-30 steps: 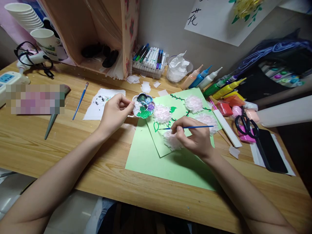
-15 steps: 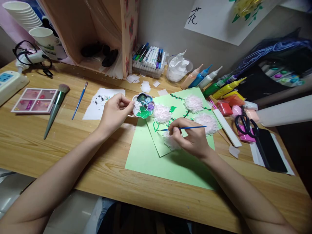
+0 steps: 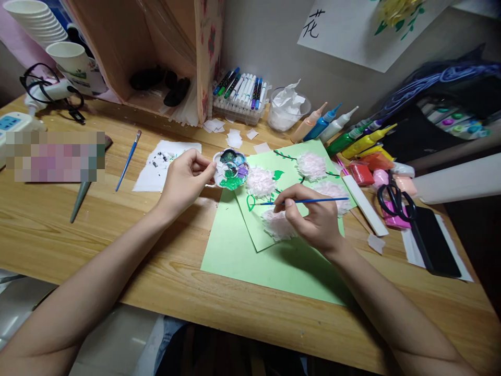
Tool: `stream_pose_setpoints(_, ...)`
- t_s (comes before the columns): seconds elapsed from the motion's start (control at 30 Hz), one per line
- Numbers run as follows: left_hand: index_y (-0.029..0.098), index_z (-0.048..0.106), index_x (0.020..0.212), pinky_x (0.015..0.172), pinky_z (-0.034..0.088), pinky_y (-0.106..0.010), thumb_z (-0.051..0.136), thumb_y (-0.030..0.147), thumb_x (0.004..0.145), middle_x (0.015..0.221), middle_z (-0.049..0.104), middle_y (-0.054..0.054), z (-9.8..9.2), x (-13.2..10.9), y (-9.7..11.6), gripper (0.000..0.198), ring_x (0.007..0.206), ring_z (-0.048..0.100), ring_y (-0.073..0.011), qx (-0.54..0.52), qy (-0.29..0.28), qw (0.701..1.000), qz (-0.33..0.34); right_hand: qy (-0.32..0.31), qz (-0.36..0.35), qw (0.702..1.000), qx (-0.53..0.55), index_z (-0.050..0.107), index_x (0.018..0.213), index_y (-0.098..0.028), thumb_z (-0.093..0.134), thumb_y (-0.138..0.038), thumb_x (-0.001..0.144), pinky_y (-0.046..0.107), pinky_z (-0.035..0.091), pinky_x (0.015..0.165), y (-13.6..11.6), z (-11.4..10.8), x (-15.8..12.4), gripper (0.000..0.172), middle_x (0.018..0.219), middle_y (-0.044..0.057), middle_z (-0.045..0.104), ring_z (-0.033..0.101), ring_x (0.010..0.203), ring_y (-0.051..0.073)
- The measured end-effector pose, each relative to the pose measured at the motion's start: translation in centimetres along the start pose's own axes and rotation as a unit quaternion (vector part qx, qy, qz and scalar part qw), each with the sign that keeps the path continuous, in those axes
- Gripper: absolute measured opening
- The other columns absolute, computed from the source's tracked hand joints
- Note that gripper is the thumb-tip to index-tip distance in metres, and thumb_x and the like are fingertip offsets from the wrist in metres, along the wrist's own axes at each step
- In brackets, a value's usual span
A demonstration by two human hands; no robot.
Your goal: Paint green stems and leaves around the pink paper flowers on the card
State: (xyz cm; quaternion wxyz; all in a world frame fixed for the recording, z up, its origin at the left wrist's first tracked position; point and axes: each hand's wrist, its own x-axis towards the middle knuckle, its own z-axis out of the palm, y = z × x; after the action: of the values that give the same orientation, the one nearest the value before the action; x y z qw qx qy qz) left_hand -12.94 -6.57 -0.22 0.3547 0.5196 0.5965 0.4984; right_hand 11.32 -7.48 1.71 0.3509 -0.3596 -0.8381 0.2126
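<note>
My left hand (image 3: 188, 180) pinches the rim of a flower-shaped paint palette (image 3: 230, 169), whose wells hold green, purple and dark paint. In my right hand (image 3: 313, 214) is a thin blue paintbrush (image 3: 319, 200), held almost level with its tip pointing left. The tip is at a green leaf outline (image 3: 251, 202) on the light green paper (image 3: 254, 230). Fluffy pale pink flowers (image 3: 311, 165) stand out from that sheet, along with dark stems and small green leaves. A larger green sheet (image 3: 250, 271) lies beneath it. My right hand partly covers the lower flowers.
Left of the palette lie a paint-stained tissue (image 3: 152, 169) and another blue brush (image 3: 128, 161). Behind are a marker box (image 3: 239, 96), a tub of crumpled tissue (image 3: 287, 107) and paint bottles (image 3: 321, 122). Black scissors (image 3: 396, 202) and a phone (image 3: 434, 243) lie at right.
My right hand has shifted slightly right and the brush lies a little higher, its tip moving up along the leaf outline. My left hand and the palette stay in place.
</note>
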Motion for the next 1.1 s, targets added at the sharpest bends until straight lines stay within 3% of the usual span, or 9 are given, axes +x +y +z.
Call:
stream_pose_setpoints(0.47,0.02,0.052,0.07,0.048,0.048,-0.021,0.063,0.021,0.08,0.063,0.064,0.001,-0.03,-0.09,0.18,0.015,0.055,0.063,-0.0118,0.007,-0.001,1.0,-0.017,-0.036,-0.007,0.999,-0.005,0.058,0.072,-0.019,0.046,-0.013,0.082,0.025,0.043,0.053,0.08,0.07,-0.02,0.016,0.063,0.0,0.062,0.057,0.055,0.012)
stream_pose_setpoints(1.1,0.02,0.052,0.07,0.05,0.05,-0.021,0.065,0.023,0.079,0.063,0.065,0.001,-0.03,-0.01,-0.02,0.015,0.055,0.063,-0.0115,0.012,0.002,1.0,-0.006,-0.028,0.006,1.0,-0.002,0.058,0.073,-0.019,0.045,-0.014,0.083,0.026,0.044,0.055,-0.07,-0.1,0.03,0.017,0.063,0.0,0.062,0.058,0.056,0.012)
